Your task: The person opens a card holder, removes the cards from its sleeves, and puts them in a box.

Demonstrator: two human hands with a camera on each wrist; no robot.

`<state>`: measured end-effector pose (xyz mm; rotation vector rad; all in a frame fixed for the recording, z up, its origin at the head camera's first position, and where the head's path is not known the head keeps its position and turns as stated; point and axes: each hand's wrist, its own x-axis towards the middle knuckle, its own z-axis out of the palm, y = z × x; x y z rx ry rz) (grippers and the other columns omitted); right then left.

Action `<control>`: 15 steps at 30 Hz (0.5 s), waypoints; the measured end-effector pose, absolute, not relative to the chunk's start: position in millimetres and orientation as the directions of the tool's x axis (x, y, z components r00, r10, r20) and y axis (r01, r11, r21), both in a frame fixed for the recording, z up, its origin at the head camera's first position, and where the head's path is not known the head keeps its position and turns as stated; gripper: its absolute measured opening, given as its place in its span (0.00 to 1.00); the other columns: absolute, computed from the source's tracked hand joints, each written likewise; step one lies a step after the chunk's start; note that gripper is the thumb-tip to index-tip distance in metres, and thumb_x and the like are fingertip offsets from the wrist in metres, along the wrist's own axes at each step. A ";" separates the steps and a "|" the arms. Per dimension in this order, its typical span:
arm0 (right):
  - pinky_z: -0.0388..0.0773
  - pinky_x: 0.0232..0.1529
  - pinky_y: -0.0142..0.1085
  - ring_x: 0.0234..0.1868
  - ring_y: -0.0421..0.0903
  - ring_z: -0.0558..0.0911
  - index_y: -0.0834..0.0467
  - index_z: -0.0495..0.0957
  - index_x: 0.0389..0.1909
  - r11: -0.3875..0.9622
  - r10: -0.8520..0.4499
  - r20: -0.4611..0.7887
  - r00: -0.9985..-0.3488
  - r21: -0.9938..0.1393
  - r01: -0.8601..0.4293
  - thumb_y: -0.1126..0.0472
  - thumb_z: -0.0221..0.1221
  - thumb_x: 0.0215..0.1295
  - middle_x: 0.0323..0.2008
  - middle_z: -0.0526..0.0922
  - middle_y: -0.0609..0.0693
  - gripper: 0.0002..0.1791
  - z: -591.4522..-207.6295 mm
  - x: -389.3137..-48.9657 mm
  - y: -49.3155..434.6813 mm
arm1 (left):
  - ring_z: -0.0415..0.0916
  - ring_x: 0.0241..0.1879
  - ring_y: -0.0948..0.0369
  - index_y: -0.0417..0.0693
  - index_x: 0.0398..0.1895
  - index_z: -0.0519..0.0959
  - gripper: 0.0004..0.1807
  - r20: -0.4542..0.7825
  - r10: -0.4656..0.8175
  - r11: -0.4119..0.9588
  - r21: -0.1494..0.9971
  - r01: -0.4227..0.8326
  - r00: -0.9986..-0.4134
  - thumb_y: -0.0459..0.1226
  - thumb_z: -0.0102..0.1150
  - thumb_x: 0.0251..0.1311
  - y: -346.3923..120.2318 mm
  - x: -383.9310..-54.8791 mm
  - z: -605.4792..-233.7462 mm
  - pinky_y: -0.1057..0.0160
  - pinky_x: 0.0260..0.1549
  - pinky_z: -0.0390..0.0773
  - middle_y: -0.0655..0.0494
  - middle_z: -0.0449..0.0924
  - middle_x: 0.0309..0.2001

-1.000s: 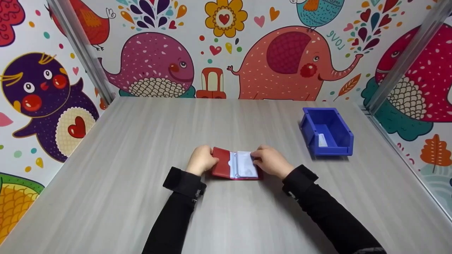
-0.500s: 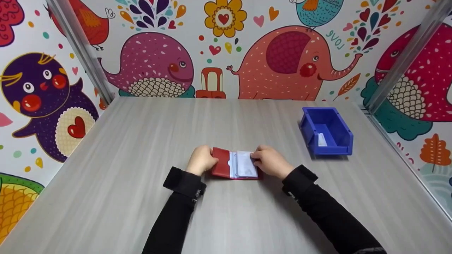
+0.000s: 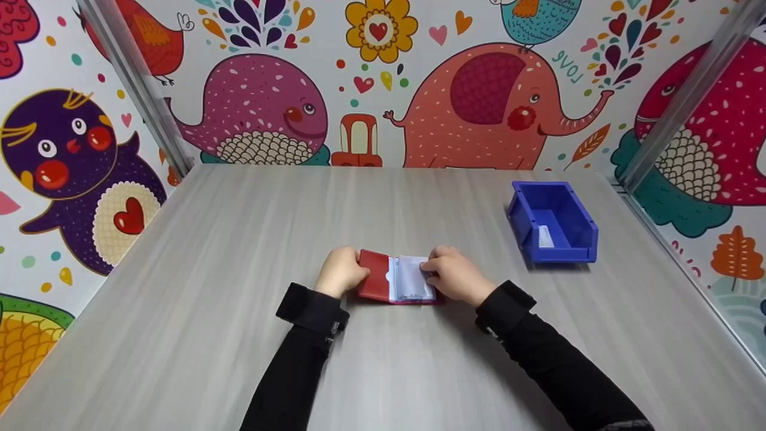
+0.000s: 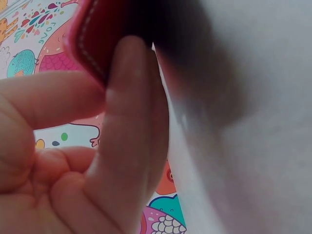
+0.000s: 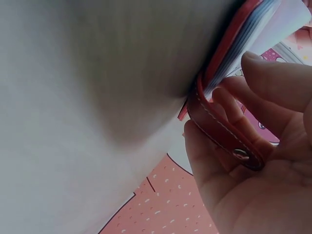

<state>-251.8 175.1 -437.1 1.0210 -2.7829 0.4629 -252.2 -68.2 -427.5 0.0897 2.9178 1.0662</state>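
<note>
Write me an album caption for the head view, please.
Left hand holds an open red cardholder; right hand handles its translucent pages; a blue bin stands to the right.

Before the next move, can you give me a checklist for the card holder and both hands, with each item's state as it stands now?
1. Red card holder open: ok, spread with its inside facing up.
2. Left hand gripping the holder's left cover: ok.
3. Right hand at the outer edge of the plastic sleeves: ok.
4. Sleeves all lying flat: not ok, the right wrist view shows at least one lifted off the stack.
5. Just one sleeve between the fingers: cannot tell, the hand hides it.
6. Closure strap unfastened: ok, its metal snap is free.
</note>
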 end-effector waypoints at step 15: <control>0.76 0.41 0.45 0.37 0.52 0.77 0.66 0.86 0.41 0.655 -0.659 0.233 -0.715 -0.289 -0.698 0.73 0.67 0.54 0.34 0.77 0.55 0.12 -437.2 -252.8 171.6 | 0.69 0.27 0.56 0.41 0.18 0.74 0.08 -0.026 0.060 0.754 0.657 0.029 -0.998 0.28 0.62 0.50 -68.1 -253.3 -429.1 0.62 0.31 0.73 0.53 0.74 0.23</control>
